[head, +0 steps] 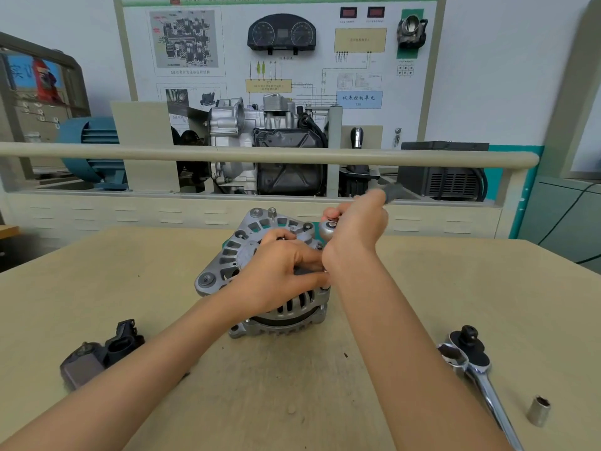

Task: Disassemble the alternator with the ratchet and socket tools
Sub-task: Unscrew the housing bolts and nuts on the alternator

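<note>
- Silver cast-metal alternator with slotted housing (pixel 260 278): stands on the beige worktop (pixel 292 385), in the middle and toward the far edge, end face turned up.
- Left hand (pixel 279 271): lies on top of the alternator, fingers curled over the housing and gripping it.
- Right hand (pixel 354 229): fingers wrapped round the handle of a chrome ratchet with a round head (pixel 330 230); the head sits over the alternator's far right side. The dark handle end is blurred beyond the hand. Whether a socket is fitted beneath cannot be told.
- Second chrome ratchet with a black knob on its head (pixel 471 362): lies near the right edge of the worktop, handle running toward the near right corner.
- Small loose silver socket (pixel 539 411): stands just beside that handle, nearer the right edge.
- Black and grey plastic alternator part (pixel 97 353): lies near the left edge, well apart from the alternator.
</note>
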A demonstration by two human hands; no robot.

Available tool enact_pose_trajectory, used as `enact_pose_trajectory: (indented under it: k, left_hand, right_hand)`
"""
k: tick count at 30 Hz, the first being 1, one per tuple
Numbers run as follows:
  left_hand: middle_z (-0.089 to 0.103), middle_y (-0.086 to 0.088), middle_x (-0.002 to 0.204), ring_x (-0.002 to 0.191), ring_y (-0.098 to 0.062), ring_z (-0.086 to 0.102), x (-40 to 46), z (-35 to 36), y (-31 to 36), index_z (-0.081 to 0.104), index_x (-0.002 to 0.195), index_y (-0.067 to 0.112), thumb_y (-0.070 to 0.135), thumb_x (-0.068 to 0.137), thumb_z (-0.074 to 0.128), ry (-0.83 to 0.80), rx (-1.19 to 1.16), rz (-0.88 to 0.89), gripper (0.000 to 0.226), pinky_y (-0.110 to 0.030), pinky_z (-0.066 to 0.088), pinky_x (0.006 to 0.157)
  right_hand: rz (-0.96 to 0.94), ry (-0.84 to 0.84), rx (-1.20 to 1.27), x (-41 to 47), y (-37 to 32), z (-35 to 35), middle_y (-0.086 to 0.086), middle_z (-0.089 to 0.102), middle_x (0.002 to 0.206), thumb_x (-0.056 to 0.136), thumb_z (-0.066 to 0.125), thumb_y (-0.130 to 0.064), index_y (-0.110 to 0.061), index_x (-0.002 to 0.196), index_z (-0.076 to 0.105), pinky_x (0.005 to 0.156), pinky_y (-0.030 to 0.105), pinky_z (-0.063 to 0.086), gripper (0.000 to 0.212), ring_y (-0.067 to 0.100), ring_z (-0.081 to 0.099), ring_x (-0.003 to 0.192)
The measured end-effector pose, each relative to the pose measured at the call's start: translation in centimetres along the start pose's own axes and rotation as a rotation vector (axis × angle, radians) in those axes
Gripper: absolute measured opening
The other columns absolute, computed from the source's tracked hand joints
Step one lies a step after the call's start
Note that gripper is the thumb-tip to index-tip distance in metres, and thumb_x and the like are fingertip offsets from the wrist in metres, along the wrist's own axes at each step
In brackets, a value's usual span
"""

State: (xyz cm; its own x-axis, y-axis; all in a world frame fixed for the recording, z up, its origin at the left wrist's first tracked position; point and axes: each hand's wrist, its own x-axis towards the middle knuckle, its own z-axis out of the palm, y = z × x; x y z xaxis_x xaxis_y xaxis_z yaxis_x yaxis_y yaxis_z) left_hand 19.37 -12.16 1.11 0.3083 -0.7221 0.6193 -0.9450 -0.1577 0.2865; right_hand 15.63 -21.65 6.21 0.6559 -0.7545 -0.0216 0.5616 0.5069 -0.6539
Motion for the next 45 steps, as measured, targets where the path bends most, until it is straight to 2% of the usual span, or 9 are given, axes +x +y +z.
enact_pose_trajectory:
  k: [4,11,15,18,23,28,33,41,45]
  left_hand:
    - [0.069,0.010,0.077,0.080,-0.003,0.054,0.0,0.0,-0.2,0.072,0.082,0.016,0.027,0.085,0.065,-0.037,0.034,-0.014,0.013,-0.018,0.013,0.102]
    - [0.069,0.017,0.097,0.105,0.003,0.045,-0.1,-0.2,-0.4,0.073,0.091,0.026,0.027,0.086,0.064,-0.065,0.023,0.044,0.010,-0.018,0.010,0.103]
    - [0.064,0.025,0.079,0.098,0.006,0.047,-0.2,-0.3,-0.3,0.072,0.079,0.027,0.026,0.084,0.067,-0.049,0.005,0.025,0.007,-0.017,0.012,0.104]
    - [0.063,0.019,0.067,0.081,0.001,0.053,-0.2,-0.2,-0.4,0.071,0.075,0.018,0.023,0.085,0.066,-0.037,0.026,0.007,0.012,-0.023,0.013,0.108]
    - [0.054,0.027,0.055,0.066,0.006,0.053,-0.1,0.0,0.1,0.055,0.073,0.046,0.020,0.086,0.064,0.003,0.026,-0.001,0.031,-0.025,0.017,0.108]
    - [0.068,0.007,0.074,0.077,-0.008,0.057,-0.1,-0.2,0.2,0.071,0.080,0.013,0.027,0.086,0.064,-0.023,0.069,-0.019,0.016,-0.020,0.015,0.104]
    - [0.062,0.027,0.084,0.100,0.006,0.049,-0.3,-0.5,0.3,0.058,0.073,0.045,0.022,0.085,0.067,-0.067,-0.014,0.014,0.028,-0.027,0.014,0.109]
    - [0.068,0.009,0.077,0.090,-0.005,0.055,-0.2,-0.4,-0.4,0.072,0.080,0.025,0.023,0.085,0.066,-0.070,0.019,0.047,0.008,-0.028,0.013,0.110]
    - [0.070,-0.008,0.080,0.084,-0.017,0.059,-0.1,-0.4,-0.6,0.073,0.085,0.011,0.025,0.086,0.064,-0.051,0.061,0.057,0.017,-0.015,0.009,0.105]
  right_hand:
    - [0.144,-0.298,-0.252,0.0,-0.4,0.0,-0.007,0.034,0.032,0.098,0.036,-0.024,-0.009,0.089,0.048,0.032,0.012,0.028,0.021,0.006,0.033,0.025]
    - [0.454,-0.782,-0.498,-0.6,-1.6,-0.6,-0.010,0.032,0.038,0.098,0.043,-0.032,-0.009,0.108,0.059,0.032,0.012,0.031,0.030,0.001,0.033,0.030]
    - [0.430,-0.663,-0.439,-0.7,-1.3,-0.3,-0.007,0.035,0.039,0.097,0.045,-0.028,-0.006,0.098,0.059,0.032,0.012,0.032,0.026,0.003,0.035,0.029]
    - [0.195,-0.352,-0.303,-0.7,-0.1,0.1,-0.004,0.039,0.041,0.095,0.044,-0.020,-0.007,0.084,0.055,0.034,0.016,0.030,0.020,0.007,0.036,0.028]
    - [-0.001,0.049,0.032,0.2,-0.1,-0.2,0.004,0.043,0.068,0.097,0.032,-0.012,-0.011,0.081,0.041,0.034,0.014,0.030,0.019,0.009,0.038,0.034]
    - [0.244,-0.303,-0.204,0.1,-0.8,-0.3,-0.008,0.034,0.030,0.100,0.036,-0.021,-0.009,0.081,0.048,0.031,0.012,0.029,0.025,0.005,0.033,0.023]
    - [0.425,-0.708,-0.436,-0.7,-1.6,-0.7,-0.010,0.032,0.038,0.099,0.039,-0.027,-0.008,0.096,0.057,0.032,0.012,0.031,0.026,0.003,0.034,0.029]
    - [0.427,-0.633,-0.348,-1.1,-1.6,-0.5,-0.007,0.035,0.037,0.100,0.036,-0.024,-0.006,0.090,0.055,0.032,0.012,0.032,0.028,0.004,0.036,0.028]
    - [0.325,-0.414,-0.280,-0.7,-1.1,0.0,-0.006,0.035,0.035,0.100,0.035,-0.019,-0.007,0.081,0.051,0.033,0.011,0.030,0.028,0.006,0.035,0.027]
